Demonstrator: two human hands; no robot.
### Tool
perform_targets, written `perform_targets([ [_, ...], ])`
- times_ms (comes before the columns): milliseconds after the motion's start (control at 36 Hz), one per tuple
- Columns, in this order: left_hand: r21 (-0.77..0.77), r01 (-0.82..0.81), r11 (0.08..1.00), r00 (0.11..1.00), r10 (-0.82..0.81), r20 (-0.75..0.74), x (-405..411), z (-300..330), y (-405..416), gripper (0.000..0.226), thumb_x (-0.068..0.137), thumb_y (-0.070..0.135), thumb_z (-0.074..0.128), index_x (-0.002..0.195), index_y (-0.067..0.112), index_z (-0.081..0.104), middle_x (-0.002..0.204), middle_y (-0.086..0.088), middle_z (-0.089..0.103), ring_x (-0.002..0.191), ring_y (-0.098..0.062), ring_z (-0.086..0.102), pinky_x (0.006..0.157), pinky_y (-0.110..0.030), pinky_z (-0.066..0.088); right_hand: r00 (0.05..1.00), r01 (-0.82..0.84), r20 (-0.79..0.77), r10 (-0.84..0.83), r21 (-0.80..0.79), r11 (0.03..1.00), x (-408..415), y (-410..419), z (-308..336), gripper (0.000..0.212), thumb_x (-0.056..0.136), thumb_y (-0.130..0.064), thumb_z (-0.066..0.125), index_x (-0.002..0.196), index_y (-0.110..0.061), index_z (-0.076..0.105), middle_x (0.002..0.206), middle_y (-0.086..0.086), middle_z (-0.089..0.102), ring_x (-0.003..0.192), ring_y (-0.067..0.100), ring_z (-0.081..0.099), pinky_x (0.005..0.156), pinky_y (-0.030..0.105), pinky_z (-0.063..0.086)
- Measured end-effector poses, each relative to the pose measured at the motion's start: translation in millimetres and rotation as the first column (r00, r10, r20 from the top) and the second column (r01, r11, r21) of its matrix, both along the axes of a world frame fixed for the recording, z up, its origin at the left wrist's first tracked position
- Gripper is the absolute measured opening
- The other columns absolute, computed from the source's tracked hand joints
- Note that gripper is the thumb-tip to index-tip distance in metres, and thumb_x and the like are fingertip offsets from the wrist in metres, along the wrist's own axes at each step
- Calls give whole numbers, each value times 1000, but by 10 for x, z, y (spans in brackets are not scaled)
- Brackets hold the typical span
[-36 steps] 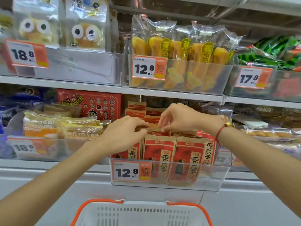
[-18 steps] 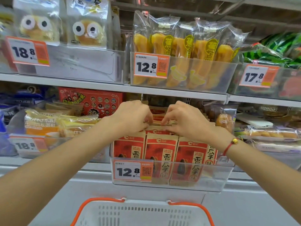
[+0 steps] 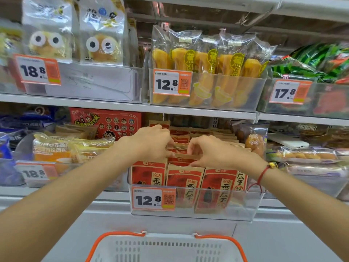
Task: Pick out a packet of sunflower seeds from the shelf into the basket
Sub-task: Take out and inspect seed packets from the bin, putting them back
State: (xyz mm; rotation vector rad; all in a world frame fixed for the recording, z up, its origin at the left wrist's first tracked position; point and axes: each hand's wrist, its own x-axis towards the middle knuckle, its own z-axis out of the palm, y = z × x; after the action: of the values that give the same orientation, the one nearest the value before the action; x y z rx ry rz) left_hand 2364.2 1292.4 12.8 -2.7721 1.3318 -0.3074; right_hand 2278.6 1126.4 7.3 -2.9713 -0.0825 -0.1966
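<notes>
1. Both hands are held over the clear bin (image 3: 196, 212) of red and brown sunflower seed packets (image 3: 184, 183) on the middle shelf (image 3: 113, 106).

2. The left hand (image 3: 151, 143) has been moved up and in since a second ago. It was lower and further to the left then. Now it is close to the right hand (image 3: 211, 152), with only a small gap left between them.

3. The fingers of the left hand are curled down onto the tops of the packets, and a brown top edge looks pinched by them. The fingertips are partly hidden, so this is not certain.

4. The fingers of the right hand are curled too, and the top of a packet (image 3: 186, 156) in a back row seems to be pinched between thumb and finger.

5. The packets are all still in the bin. None has been lifted out yet.

6. The white basket (image 3: 166, 248) with the orange rim is seen right below the bin, well apart from the hands. Nothing can be seen in the part of it that shows.

7. It is judged that one packet has been picked from the rows and is about to be pulled up. The drop into the basket is still to be done.

8. Care may be needed so that only one packet is pulled, since they are packed tight.
</notes>
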Motion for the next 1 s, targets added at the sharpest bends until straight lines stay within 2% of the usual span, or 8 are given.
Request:
perform_targets([
  [111,-36,1,999,1000,-2,-30,7,-10,16,49,93,50,54,138,30,52,135,7,52,127,-15,41,93,-35,41,996,81,39,-80,-31,996,2,10,4,24,82,-33,76,104,-25,71,95,-10,59,94,13,58,83,32,50],
  [250,-133,4,991,994,-19,-112,23,-48,83,41,94,45,56,133,31,57,133,7,56,126,-16,44,96,-42,47,994,95,61,-95,-2,995,29,-29,45,18,85,-34,72,99,-23,75,92,-8,64,88,12,59,75,33,50],
  [361,-281,0,960,973,-66,-223,21,-74,127,32,93,39,61,123,28,64,116,11,67,109,-11,59,90,-41,51,977,37,198,-78,202,979,6,-132,66,13,87,-32,71,95,-23,76,87,-5,70,86,12,64,81,39,55],
  [500,-615,-73,785,895,-220,-388,-3,-132,143,43,82,34,74,123,25,61,107,13,68,99,-2,63,90,-28,52,932,-79,343,-115,503,860,-66,-141,-21,6,90,-29,67,90,-24,71,89,-8,72,89,7,66,83,31,53],
  [639,-657,-126,743,891,-207,-404,-32,-259,134,32,80,41,74,107,26,66,101,13,69,96,-5,64,91,-35,53,857,-171,450,-251,708,685,-125,-99,6,4,87,-29,70,84,-28,67,89,-5,72,88,7,66,86,24,50],
  [750,-728,-96,679,932,-195,-305,-92,-281,141,22,82,44,71,97,30,66,91,17,69,84,3,63,79,-30,53,902,-162,391,-184,701,695,-166,-99,-25,16,84,-29,74,99,-28,68,98,-9,73,95,4,66,86,21,49],
  [833,-816,-102,570,945,-199,-258,-150,-236,138,22,83,43,70,99,29,66,92,17,69,86,6,62,76,-17,47,946,-61,291,-142,590,805,-148,-131,-110,37,82,-29,75,117,-28,60,108,-13,68,104,3,61,92,25,47],
  [1000,-899,-152,412,916,-282,-284,-247,-109,154,15,84,34,71,97,36,65,97,20,70,96,4,64,93,-27,49,886,-156,445,-130,550,820,-216,-98,-62,27,85,-24,73,109,-29,63,101,-16,68,97,-8,60,85,11,44],
])
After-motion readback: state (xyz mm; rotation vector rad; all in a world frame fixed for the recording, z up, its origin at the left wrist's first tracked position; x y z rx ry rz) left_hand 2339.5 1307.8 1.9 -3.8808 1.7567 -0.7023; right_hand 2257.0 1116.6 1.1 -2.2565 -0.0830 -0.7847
